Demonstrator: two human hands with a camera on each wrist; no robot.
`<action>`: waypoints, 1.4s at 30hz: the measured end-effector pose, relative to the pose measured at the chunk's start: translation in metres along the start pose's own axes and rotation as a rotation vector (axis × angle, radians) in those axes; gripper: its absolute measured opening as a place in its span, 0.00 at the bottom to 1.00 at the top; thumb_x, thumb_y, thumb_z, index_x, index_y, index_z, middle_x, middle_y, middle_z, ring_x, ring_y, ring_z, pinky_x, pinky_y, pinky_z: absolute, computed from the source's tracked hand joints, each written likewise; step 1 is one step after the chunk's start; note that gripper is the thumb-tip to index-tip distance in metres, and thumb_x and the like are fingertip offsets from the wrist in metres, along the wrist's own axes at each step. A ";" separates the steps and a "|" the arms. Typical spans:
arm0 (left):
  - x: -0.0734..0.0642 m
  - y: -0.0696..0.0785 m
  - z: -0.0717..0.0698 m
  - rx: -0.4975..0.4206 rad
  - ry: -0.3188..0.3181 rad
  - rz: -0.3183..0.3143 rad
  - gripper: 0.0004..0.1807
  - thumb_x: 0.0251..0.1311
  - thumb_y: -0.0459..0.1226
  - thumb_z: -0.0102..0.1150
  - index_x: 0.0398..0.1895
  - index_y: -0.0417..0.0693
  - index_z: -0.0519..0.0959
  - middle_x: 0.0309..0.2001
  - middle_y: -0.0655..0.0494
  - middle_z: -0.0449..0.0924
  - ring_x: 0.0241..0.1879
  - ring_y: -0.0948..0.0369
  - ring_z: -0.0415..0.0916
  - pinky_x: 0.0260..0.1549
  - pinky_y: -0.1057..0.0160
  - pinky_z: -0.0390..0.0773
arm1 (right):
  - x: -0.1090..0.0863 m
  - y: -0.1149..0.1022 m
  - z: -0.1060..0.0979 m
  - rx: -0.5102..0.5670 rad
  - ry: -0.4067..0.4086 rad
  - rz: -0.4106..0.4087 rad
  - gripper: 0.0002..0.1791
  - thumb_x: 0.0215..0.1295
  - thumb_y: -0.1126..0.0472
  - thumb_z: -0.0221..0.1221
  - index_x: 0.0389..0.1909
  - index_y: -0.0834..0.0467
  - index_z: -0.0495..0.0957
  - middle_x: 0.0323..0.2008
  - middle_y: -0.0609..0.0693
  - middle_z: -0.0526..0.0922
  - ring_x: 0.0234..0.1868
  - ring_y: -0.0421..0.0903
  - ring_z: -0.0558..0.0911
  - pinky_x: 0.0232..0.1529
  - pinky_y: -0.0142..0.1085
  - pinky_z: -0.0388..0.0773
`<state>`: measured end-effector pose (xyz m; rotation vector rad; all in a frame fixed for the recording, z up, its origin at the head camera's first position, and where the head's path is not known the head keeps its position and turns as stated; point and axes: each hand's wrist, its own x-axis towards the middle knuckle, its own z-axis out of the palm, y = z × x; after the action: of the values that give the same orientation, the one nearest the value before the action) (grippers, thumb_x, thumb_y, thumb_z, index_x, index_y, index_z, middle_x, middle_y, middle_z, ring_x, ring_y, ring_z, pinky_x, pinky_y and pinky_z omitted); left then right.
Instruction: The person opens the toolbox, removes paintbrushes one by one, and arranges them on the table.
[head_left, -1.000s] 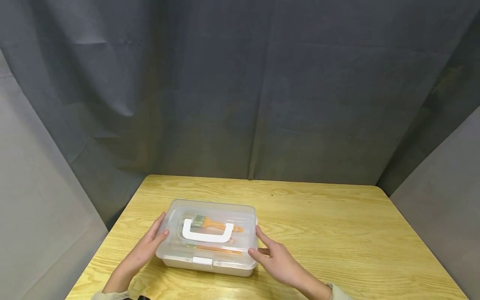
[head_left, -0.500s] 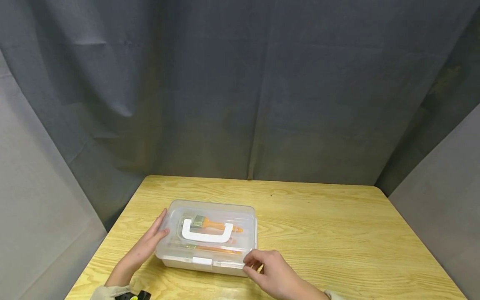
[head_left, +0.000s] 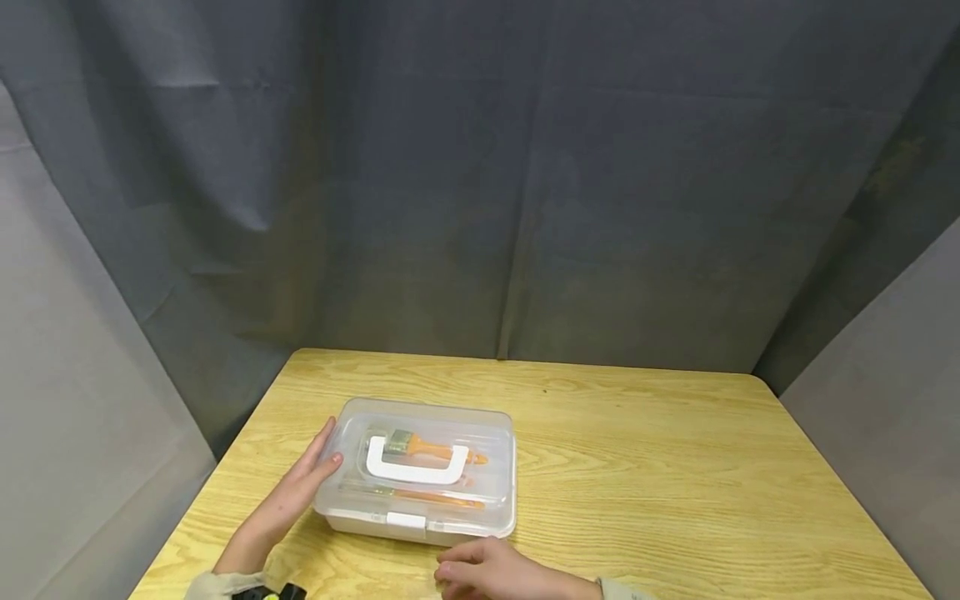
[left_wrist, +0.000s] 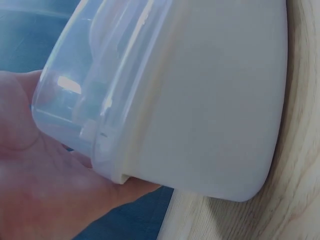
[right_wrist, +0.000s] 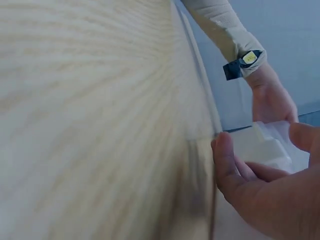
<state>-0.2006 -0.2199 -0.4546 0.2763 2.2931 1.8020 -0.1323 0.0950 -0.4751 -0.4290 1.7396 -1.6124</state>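
Clear-lidded plastic box point(head_left: 416, 474) (white-handled), closed, flat on the table point(head_left: 675, 450)

Both sleeves point(head_left: 213, 587) are pale beige, the left one bearing a black device point(right_wrist: 234, 70) marked yellow.

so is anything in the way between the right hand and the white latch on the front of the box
Nothing visible: in the head view only wooden tabletop shows between the right hand and the white latch. The left hand is at the storage box's left end, off that path.
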 end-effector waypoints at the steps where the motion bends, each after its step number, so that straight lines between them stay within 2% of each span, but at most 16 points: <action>1: 0.000 0.000 0.000 0.002 0.001 0.000 0.36 0.74 0.43 0.38 0.75 0.45 0.35 0.74 0.44 0.26 0.71 0.46 0.22 0.63 0.38 0.29 | 0.003 0.001 0.002 0.016 0.003 0.011 0.25 0.71 0.56 0.51 0.57 0.75 0.70 0.48 0.63 0.80 0.46 0.58 0.81 0.43 0.42 0.79; 5: 0.001 0.000 0.001 0.005 0.006 0.006 0.36 0.74 0.43 0.38 0.75 0.44 0.35 0.74 0.43 0.27 0.71 0.45 0.22 0.63 0.38 0.29 | 0.013 0.007 0.008 0.080 0.005 0.051 0.29 0.73 0.54 0.49 0.60 0.76 0.65 0.49 0.63 0.80 0.47 0.58 0.81 0.44 0.42 0.79; 8: 0.000 0.000 0.002 0.002 0.012 0.013 0.35 0.74 0.42 0.38 0.75 0.43 0.35 0.74 0.42 0.27 0.71 0.44 0.22 0.63 0.38 0.29 | 0.019 0.010 0.013 0.143 0.046 0.078 0.30 0.73 0.53 0.48 0.61 0.76 0.64 0.48 0.64 0.79 0.47 0.59 0.81 0.45 0.44 0.79; 13: -0.002 0.001 0.002 0.005 0.020 0.008 0.35 0.74 0.43 0.37 0.75 0.43 0.36 0.74 0.41 0.27 0.71 0.44 0.22 0.63 0.38 0.29 | 0.026 0.012 0.022 0.330 0.149 0.108 0.31 0.71 0.49 0.51 0.57 0.75 0.66 0.48 0.66 0.79 0.47 0.59 0.81 0.46 0.45 0.78; 17: -0.003 0.002 0.002 0.005 0.019 0.012 0.36 0.74 0.44 0.37 0.75 0.42 0.36 0.74 0.41 0.27 0.71 0.44 0.22 0.63 0.38 0.29 | 0.031 0.012 0.028 0.469 0.198 0.101 0.31 0.68 0.46 0.54 0.53 0.73 0.68 0.48 0.66 0.79 0.47 0.57 0.81 0.47 0.42 0.78; 24: -0.004 0.003 0.003 0.000 0.028 0.014 0.36 0.74 0.43 0.38 0.75 0.41 0.36 0.74 0.41 0.27 0.71 0.43 0.22 0.63 0.38 0.29 | 0.038 0.011 0.038 0.615 0.289 0.085 0.26 0.65 0.48 0.58 0.45 0.70 0.71 0.37 0.58 0.83 0.38 0.49 0.84 0.44 0.36 0.79; 32: -0.004 0.004 0.005 0.001 0.033 0.015 0.35 0.74 0.43 0.37 0.75 0.42 0.36 0.74 0.42 0.28 0.71 0.44 0.22 0.63 0.39 0.29 | 0.044 0.010 0.046 0.666 0.363 0.089 0.30 0.63 0.46 0.60 0.45 0.71 0.69 0.35 0.58 0.80 0.34 0.46 0.83 0.41 0.33 0.79; 42: -0.002 0.000 0.005 0.022 0.046 0.024 0.35 0.74 0.42 0.37 0.74 0.39 0.37 0.74 0.40 0.29 0.71 0.43 0.23 0.64 0.39 0.29 | 0.044 0.010 0.049 0.558 0.409 0.072 0.35 0.62 0.43 0.58 0.46 0.75 0.72 0.33 0.58 0.83 0.31 0.46 0.84 0.36 0.33 0.80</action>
<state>-0.1974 -0.2159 -0.4552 0.2697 2.3518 1.8144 -0.1270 0.0316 -0.4951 0.2437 1.4574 -2.1369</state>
